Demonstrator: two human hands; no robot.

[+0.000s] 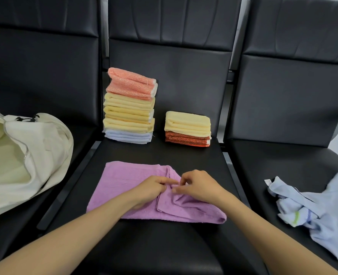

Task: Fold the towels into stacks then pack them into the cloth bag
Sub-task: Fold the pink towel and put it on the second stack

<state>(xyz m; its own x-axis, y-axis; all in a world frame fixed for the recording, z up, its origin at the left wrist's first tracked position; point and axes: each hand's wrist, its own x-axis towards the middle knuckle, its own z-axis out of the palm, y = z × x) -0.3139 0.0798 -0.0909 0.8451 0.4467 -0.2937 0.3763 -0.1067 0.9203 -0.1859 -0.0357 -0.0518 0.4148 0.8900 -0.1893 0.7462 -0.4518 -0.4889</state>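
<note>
A purple towel (122,185) lies partly folded on the middle black seat. My left hand (152,188) and my right hand (199,186) meet at a bunched fold near the towel's middle, and each pinches the cloth there. Behind them stand two stacks of folded towels. The tall stack (130,106) has a pink towel on top, yellow ones below and a pale blue one at the bottom. The short stack (188,128) is a yellow towel on an orange-red one. The cream cloth bag (25,155) lies open on the left seat.
Crumpled pale blue towels (318,211) lie on the right seat (283,165). Metal gaps and bars separate the three black seats. The seat backs rise right behind the stacks.
</note>
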